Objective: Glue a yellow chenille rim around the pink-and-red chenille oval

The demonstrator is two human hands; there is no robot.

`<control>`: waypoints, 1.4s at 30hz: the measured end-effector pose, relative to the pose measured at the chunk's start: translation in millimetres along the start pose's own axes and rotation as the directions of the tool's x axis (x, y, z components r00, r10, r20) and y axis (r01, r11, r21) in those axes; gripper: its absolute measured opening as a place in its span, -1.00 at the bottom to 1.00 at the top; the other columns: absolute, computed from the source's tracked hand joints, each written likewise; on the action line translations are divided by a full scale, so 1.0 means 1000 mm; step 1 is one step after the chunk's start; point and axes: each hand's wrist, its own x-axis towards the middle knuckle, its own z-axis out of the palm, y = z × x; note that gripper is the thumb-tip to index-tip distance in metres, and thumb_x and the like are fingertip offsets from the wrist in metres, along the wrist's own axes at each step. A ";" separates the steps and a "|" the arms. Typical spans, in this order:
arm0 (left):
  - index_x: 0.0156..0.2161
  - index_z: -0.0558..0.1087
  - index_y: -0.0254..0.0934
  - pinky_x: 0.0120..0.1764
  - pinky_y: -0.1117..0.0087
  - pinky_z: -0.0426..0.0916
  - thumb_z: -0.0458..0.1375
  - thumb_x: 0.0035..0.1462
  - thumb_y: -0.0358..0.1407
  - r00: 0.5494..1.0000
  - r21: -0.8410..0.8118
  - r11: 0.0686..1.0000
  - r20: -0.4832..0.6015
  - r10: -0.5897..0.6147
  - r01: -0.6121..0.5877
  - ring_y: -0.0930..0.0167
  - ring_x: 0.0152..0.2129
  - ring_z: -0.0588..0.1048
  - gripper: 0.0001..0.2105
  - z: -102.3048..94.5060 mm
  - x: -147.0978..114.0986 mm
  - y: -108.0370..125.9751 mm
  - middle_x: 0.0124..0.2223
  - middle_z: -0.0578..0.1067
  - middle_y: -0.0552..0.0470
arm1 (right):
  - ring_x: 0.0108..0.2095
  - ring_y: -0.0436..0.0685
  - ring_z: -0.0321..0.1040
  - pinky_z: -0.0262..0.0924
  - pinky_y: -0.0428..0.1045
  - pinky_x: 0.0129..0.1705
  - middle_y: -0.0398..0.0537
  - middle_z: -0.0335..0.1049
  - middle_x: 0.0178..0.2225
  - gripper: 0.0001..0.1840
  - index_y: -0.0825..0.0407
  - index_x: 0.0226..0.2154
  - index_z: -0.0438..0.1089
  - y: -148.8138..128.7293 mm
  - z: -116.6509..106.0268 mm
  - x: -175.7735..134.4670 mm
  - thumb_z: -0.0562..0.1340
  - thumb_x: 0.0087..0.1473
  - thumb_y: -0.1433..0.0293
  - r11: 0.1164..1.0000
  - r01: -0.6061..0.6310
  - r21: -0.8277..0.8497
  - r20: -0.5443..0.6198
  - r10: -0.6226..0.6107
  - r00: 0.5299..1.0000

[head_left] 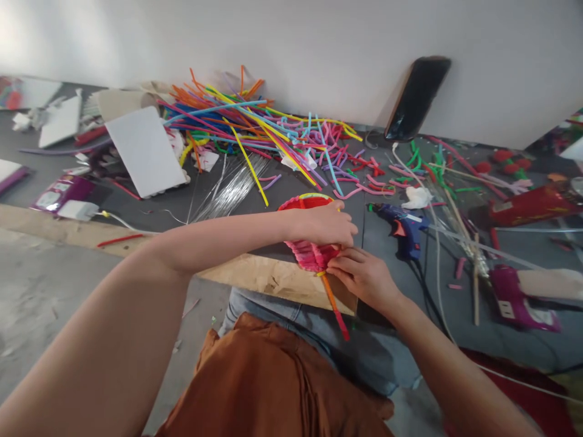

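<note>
A rounded pink and red pipe-cleaner craft piece [310,256] with a yellow strip along its far edge lies at the table's front edge. From its near side an orange and red stem [334,306] sticks out past the edge. Over the top of the piece reaches my left hand [321,224], its fingers curled on the right side and hiding part of it. My right hand [364,274] pinches the piece at its lower right, close to where the stem begins. The fingertips of both hands nearly meet, and what lies between them is partly hidden.
Loose pipe cleaners [255,121] are heaped along the wall. A blue glue gun [405,227] lies right of my hands, its cord running toward me. A phone [418,97] leans on the wall. White card [146,152], silvery strands [239,191] and purple packets [514,297] lie around.
</note>
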 end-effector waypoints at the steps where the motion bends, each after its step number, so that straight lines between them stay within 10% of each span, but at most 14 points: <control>1: -0.40 0.51 -0.12 -0.12 0.22 0.02 0.21 0.10 -0.37 1.000 -0.019 1.000 -0.004 0.004 -0.005 0.35 -0.27 0.39 -0.90 0.002 0.000 -0.001 -0.27 0.54 0.07 | -0.33 0.07 0.41 0.31 -0.06 -0.27 -0.09 0.50 -0.41 -0.86 -0.02 -0.37 0.48 0.001 0.001 0.000 0.21 0.16 0.35 1.000 -0.003 0.008 -0.007 0.003 1.000; 7: -0.31 0.48 -0.17 -0.08 0.21 0.11 0.18 0.11 -0.37 0.999 -0.032 0.999 -0.032 -0.005 0.004 0.31 -0.20 0.40 -0.95 0.008 0.005 -0.010 -0.21 0.54 0.02 | -0.36 0.06 0.40 0.31 -0.06 -0.29 -0.07 0.49 -0.42 -0.86 0.00 -0.38 0.49 0.000 0.002 0.000 0.22 0.15 0.35 1.000 -0.015 0.025 -0.035 0.016 0.999; 12: -0.17 0.46 -0.26 0.02 0.14 0.15 0.09 0.17 -0.41 0.947 0.043 0.979 -0.264 -0.182 0.201 0.28 -0.12 0.41 -0.85 0.003 -0.021 -0.004 -0.07 0.48 -0.07 | -0.39 0.04 0.36 0.28 -0.07 -0.32 -0.07 0.49 -0.41 -0.85 0.01 -0.38 0.49 -0.001 0.005 -0.001 0.22 0.15 0.35 1.000 -0.009 0.016 -0.045 0.010 0.999; 22: 0.00 0.42 -0.25 0.08 0.21 0.28 0.08 0.24 -0.30 0.805 -0.193 0.913 -0.430 -0.409 0.360 0.33 -0.04 0.39 -0.76 0.053 -0.084 0.097 -0.01 0.49 0.02 | -0.38 0.06 0.29 0.20 -0.06 -0.32 -0.08 0.47 -0.42 -0.80 0.03 -0.37 0.47 -0.002 0.003 0.001 0.15 0.19 0.39 1.000 0.006 0.013 -0.035 -0.006 0.999; 32: 0.07 0.39 -0.29 0.08 0.09 0.31 0.05 0.26 -0.25 0.851 -0.021 0.909 -0.344 -0.398 0.416 0.26 -0.01 0.39 -0.68 0.053 -0.084 0.105 0.12 0.42 -0.08 | -0.36 0.07 0.35 0.27 -0.04 -0.27 -0.07 0.49 -0.40 -0.85 0.00 -0.33 0.46 -0.007 -0.004 0.004 0.16 0.18 0.38 0.997 -0.064 0.048 0.040 0.062 0.997; 37: 0.11 0.37 -0.31 0.13 0.13 0.27 0.00 0.29 -0.24 0.875 -0.005 0.923 -0.314 -0.367 0.386 0.25 0.04 0.37 -0.65 0.054 -0.084 0.105 0.17 0.38 -0.04 | -0.27 0.09 0.45 0.35 0.00 -0.21 -0.05 0.53 -0.27 -0.81 -0.04 -0.19 0.44 0.007 -0.020 0.009 0.13 0.20 0.37 0.931 -0.303 0.204 0.071 0.295 0.953; 42: 0.11 0.37 -0.33 0.14 0.11 0.26 0.02 0.28 -0.25 0.886 -0.026 0.933 -0.304 -0.351 0.360 0.19 0.09 0.33 -0.65 0.055 -0.085 0.103 0.20 0.35 -0.05 | -0.19 0.21 0.38 0.31 0.13 -0.13 0.05 0.49 -0.19 -0.67 0.02 -0.02 0.40 0.016 -0.017 0.015 0.09 0.20 0.35 0.925 -0.379 -0.009 -0.044 0.378 0.925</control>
